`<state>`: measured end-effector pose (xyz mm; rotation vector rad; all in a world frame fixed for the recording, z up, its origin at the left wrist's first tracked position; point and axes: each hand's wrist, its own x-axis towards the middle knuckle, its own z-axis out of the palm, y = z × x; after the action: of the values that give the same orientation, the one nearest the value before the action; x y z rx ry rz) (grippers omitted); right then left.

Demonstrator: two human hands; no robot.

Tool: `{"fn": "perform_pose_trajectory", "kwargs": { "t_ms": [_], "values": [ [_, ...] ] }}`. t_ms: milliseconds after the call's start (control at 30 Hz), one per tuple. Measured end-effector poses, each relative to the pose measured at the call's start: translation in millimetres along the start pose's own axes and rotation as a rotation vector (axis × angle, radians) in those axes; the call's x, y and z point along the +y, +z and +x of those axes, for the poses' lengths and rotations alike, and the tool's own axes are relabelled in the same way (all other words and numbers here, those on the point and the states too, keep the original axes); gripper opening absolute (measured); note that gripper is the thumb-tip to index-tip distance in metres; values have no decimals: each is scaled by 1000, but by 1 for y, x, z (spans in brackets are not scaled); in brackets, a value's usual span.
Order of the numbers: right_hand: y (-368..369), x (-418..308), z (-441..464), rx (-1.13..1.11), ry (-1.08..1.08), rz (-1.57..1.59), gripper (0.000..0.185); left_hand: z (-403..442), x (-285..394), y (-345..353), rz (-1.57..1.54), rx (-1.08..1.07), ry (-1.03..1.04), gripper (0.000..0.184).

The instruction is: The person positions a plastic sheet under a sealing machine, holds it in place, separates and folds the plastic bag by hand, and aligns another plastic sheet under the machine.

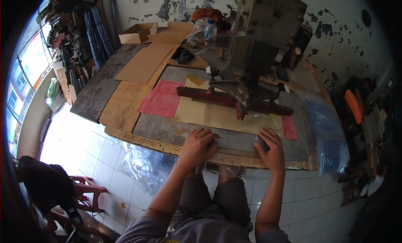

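Note:
My left hand (198, 147) rests at the front edge of the worktable, its fingers curled and closed. Across from it, my right hand (270, 149) bends its fingers and thumb at the same edge. A clear plastic sheet (231, 171) seems to stretch between them and hang past the edge; its outline is faint. Beyond my hands stands a heavy metal press (251, 81) with a long dark red bar (209, 96). Under the bar lies a yellowish sheet (213, 115), with a pink sheet (162, 98) at its left and a pink piece (289, 127) at its right.
Stacked clear plastic bags (326, 136) hang over the table's right side. Flat cardboard (146, 63), an open box (136, 33) and a water bottle (210, 30) are at the back. Crumpled plastic film (146, 165) and a red stool (92, 192) are at the lower left.

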<state>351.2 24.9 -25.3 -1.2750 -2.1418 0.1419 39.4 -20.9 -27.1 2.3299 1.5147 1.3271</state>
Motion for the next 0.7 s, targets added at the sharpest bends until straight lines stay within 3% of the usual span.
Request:
{"fn": "perform_pose_trajectory", "kwargs": {
  "t_ms": [700],
  "values": [
    [2,5,1,19,-3,50,38,1,-2,6,11,-16,-37,12]
  ]
}}
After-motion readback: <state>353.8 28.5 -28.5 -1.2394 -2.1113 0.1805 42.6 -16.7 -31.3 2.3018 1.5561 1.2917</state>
